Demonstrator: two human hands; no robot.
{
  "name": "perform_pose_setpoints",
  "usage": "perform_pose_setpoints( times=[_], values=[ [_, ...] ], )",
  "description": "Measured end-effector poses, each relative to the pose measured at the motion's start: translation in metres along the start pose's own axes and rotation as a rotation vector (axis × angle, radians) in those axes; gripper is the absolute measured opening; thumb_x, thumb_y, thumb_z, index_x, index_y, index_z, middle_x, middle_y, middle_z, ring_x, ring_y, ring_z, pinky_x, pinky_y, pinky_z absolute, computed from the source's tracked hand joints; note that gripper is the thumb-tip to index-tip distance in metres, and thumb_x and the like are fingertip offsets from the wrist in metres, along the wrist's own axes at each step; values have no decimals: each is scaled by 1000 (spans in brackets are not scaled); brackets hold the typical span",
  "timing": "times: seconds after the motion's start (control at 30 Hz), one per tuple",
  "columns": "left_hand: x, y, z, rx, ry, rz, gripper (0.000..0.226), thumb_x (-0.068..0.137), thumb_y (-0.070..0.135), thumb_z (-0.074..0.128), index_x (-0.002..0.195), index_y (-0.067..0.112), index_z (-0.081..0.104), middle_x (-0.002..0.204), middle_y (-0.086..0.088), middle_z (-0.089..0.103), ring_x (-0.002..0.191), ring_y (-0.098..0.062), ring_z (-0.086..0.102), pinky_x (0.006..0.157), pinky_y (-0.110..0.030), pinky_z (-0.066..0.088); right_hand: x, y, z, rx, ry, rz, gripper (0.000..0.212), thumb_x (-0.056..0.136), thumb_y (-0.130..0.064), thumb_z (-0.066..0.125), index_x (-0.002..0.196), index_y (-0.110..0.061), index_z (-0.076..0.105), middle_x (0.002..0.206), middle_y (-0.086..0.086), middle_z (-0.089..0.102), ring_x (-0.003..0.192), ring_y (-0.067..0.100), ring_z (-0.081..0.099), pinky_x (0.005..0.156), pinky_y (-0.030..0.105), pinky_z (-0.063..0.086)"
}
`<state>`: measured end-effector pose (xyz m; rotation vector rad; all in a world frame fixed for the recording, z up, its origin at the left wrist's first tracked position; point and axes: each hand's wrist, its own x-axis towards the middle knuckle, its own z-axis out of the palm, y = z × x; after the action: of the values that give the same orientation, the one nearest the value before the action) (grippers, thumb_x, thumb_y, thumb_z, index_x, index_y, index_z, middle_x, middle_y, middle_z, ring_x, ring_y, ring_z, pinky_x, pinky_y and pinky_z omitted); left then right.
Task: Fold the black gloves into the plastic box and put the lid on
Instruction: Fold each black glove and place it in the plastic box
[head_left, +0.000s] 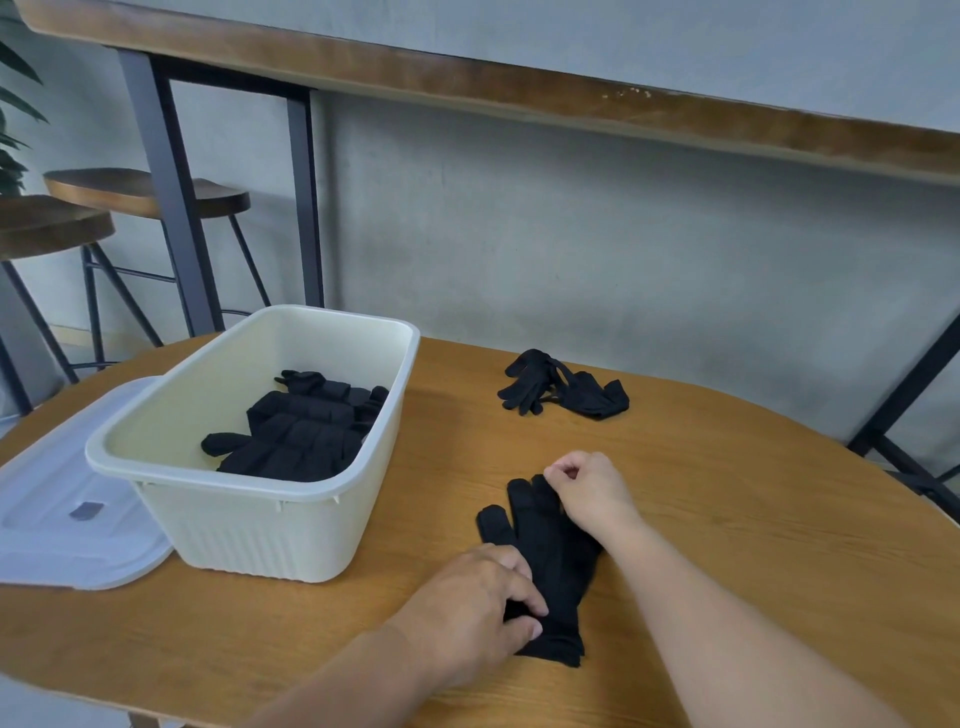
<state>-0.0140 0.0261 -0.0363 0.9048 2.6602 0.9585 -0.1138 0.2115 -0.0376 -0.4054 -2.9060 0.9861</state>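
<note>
far left: the translucent lid (62, 499) lies flat on the wooden table (727, 519), its right edge tucked beside and partly behind the plastic box (249, 525). the box stands upright and open, long axis running from the near left toward the far right. folded black gloves (301, 431) lie inside it, stacked against the right wall, their long axes roughly across the box, one thumb tip pointing left.

centre, near edge: the left hand (478, 608) rests on the cuff end of the flat glove (545, 561). its fingers are curled over the fabric, with the thumb below, gripping the cuff edge. the flat glove lies on the table just right of the box and apart from it. its long axis runs from the near cuff to the far fingertips, leaning slightly left; the fingers point away from the person, and the thumb sticks out toward the box.

right of centre: the right hand (592, 493) sits at the glove's fingertip end, fingers curled in, thumb and forefinger pinching a glove fingertip.

farther back and to the right, well apart from the hands, a loose pile of gloves (561, 387) lies crumpled on the table, fingers pointing left and toward the person.
</note>
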Motion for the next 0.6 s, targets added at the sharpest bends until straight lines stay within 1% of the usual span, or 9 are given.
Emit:
perform_pose_setpoints(
  times=[0.03,0.07,0.13,0.2,0.3,0.4,0.47,0.53,0.6],
  values=[
    [0,0,0,1,-2,0,25,92,41,60,114,33,69,106,24,47,102,7,40,80,-1,26,-1,-1,0,-16,-26,-8,18,93,-39,61,105,-27,68,119,-2,57,96,16,60,74,27,44],
    [1,0,0,1,-3,-1,25,91,41,61,114,33,69,105,25,46,102,7,40,80,-1,26,0,-2,0,-29,-45,-9,17,93,-39,63,105,-28,69,117,-4,58,95,15,61,72,26,44],
    [1,0,0,1,-8,-5,25,91,42,61,114,34,69,105,25,46,102,7,39,81,-3,25,1,-3,0,-37,-58,-4,8,93,-33,63,90,-30,70,105,-5,65,82,11,61,66,26,48],
    [0,0,0,-1,-14,-9,25,92,41,61,114,34,69,106,26,45,103,7,38,83,-5,25,3,-3,0,-22,-62,7,14,95,-27,61,82,-30,66,91,-7,66,75,9,58,66,26,49],
    [1,0,1,-2,-11,-14,25,92,41,61,114,34,69,106,26,45,104,7,38,85,-6,25,4,1,1,12,-36,-1,23,96,-21,58,77,-31,63,81,-10,62,74,9,58,69,28,52],
    [1,0,1,-2,-14,-16,25,91,41,61,114,34,69,108,25,46,105,7,39,83,-4,25,1,5,2,-8,7,-35,19,96,-24,59,79,-30,63,81,-8,63,74,11,60,68,30,53],
    [1,0,0,1,-13,-11,25,92,41,61,114,34,69,110,24,48,106,7,39,82,-3,24,0,8,4,-100,71,-64,9,96,-31,60,88,-29,65,91,-7,61,77,12,59,68,29,51],
    [1,-1,0,13,-9,-6,25,92,42,60,114,34,68,113,24,49,107,7,40,82,-4,24,-3,8,4,-178,178,-109,12,95,-37,59,101,-28,65,102,-7,53,82,14,58,70,29,48],
    [1,-1,0,14,-5,-7,25,92,42,60,114,34,68,113,23,50,108,6,40,82,-3,25,-8,6,2,-175,235,-182,13,96,-37,57,101,-28,64,101,-9,49,81,13,57,69,28,48]
  ],
)
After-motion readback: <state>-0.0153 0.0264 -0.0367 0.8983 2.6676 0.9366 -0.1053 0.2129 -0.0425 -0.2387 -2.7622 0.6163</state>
